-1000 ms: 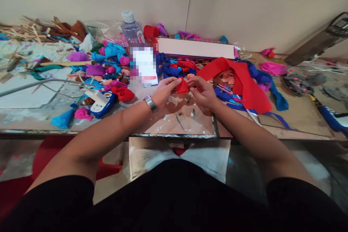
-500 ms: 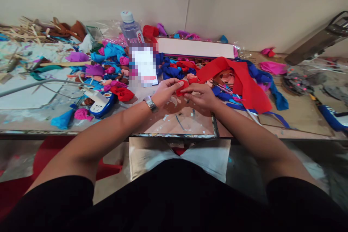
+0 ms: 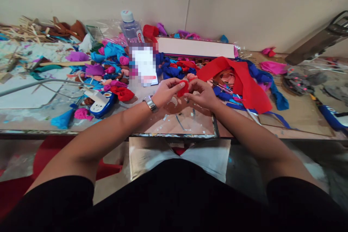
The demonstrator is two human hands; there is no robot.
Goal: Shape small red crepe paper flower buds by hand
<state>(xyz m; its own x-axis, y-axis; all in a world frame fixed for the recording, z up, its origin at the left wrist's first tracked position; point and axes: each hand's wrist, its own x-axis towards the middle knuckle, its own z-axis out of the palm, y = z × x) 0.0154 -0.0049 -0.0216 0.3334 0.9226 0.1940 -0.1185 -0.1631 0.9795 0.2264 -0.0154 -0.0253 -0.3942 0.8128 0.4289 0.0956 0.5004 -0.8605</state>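
Left hand and right hand pinch red fabric scrap above cluttered worktable near front edge; pale wall behind.

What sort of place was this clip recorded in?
Probably a small handicraft workbench. Both hands, left hand and right hand, pinch a red fabric piece over a cluttered table strewn with coloured fabric scraps and wooden sticks.

free room: bare table edge right below my hands | blocked: fabric scraps left, red cloth right, bottle behind
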